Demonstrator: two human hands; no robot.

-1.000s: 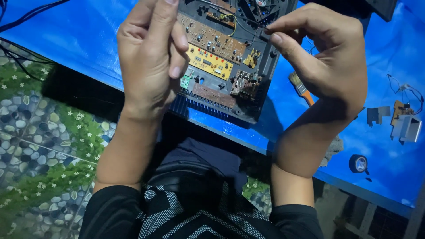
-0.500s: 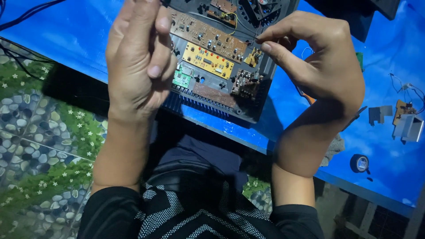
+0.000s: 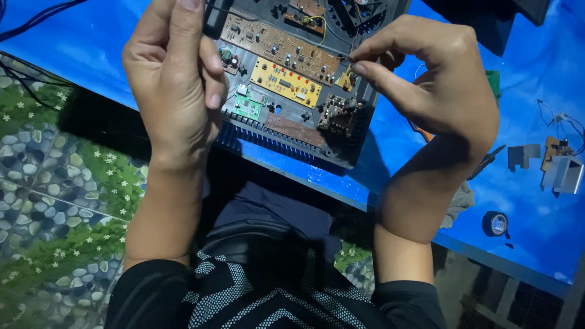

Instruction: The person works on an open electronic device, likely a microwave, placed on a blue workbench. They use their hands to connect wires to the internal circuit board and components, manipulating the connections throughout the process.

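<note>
A black plastic chassis [image 3: 341,149] lies on the blue table [image 3: 79,42], holding a brown circuit board [image 3: 277,49], a yellow board [image 3: 286,82] and a small green board [image 3: 247,105]. My left hand [image 3: 173,85] hovers over the chassis's left edge, back toward the camera, fingers held together; its palm is hidden. My right hand [image 3: 439,91] sits over the chassis's right side. Its thumb and forefinger pinch a thin wire [image 3: 332,55] that runs above the boards.
On the table to the right lie a black tape roll [image 3: 496,223], small loose circuit pieces [image 3: 557,164], a grey cloth [image 3: 460,204] and a thin dark tool [image 3: 487,161]. Dark cables [image 3: 24,12] run at the far left. Pebble-patterned flooring [image 3: 49,183] shows below.
My left hand has drifted a little to the left over the chassis. My right hand's pinched fingertips have moved slightly left onto the wire above the boards.
</note>
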